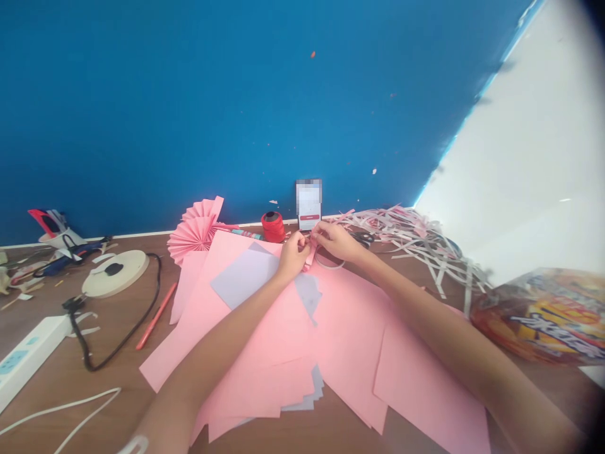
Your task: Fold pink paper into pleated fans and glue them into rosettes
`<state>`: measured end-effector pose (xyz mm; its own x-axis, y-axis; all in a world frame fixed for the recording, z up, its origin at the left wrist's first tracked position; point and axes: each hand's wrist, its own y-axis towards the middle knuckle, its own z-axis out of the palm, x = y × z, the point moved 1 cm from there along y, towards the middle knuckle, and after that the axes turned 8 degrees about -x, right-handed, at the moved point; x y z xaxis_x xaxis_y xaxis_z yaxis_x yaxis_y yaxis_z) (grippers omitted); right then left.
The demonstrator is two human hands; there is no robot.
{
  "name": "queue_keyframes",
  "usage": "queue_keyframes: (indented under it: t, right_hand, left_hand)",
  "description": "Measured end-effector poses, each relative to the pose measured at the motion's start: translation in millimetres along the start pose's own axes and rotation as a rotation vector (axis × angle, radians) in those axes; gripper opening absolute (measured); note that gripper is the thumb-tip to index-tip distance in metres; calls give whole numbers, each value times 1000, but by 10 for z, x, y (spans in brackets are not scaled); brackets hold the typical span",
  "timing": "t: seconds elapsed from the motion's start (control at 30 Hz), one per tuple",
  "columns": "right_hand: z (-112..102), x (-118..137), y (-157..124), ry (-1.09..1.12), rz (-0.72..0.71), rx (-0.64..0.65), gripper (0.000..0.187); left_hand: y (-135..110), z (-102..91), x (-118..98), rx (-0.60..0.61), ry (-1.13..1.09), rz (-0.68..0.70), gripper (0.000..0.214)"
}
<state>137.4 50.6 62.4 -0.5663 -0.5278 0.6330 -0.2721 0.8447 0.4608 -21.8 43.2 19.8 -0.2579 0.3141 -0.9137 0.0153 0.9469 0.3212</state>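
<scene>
A narrow piece of folded pink paper (309,257) stands between my two hands, above the pink sheets. My left hand (293,253) is closed at its left side, fingertips curled against it. From the right, my right hand (336,242) pinches its upper end between thumb and fingers. Just under my right hand lies a ring-shaped roll of tape (331,265), partly covered. Loose pink sheets (350,334) spread beneath both forearms, with grey-lilac sheets (246,274) among them. The small folds of the held paper are too blurred to make out.
A phone (309,211) leans on the blue wall beside a red thread spool (273,227). Pleated pink paper fans (196,233) stand left, near a red pen (157,316), black cord and power strip (31,356). Shredded paper strips (416,236) and a snack bag (543,318) lie right.
</scene>
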Motion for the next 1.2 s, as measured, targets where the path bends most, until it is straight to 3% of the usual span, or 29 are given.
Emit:
queue_keyframes:
  t: [0.13,0.3,0.4,0.77,0.97,1.2]
  right_hand:
    - [40,-53,-6,4,-10,-16,13]
    - [93,-126,-19,-5,-19,-34,13]
    - [111,-155,-23,-17,-25,-41,13]
    - [189,-199,-59,54,-19,-125,12]
    - [178,-171,-74,-34,-104,-205,16]
    - [244,-167,-101,-5,-141,-155,21]
  left_hand:
    - [-10,0,-5,26,-80,-81,30]
    - [34,-8,18,8,-42,95,31]
    - [53,-5,52,36,-51,130,31]
    - [100,-19,125,11,-258,18,36]
    - [113,-33,160,-11,-296,-26,39]
    - [118,-41,183,-11,-292,-30,39]
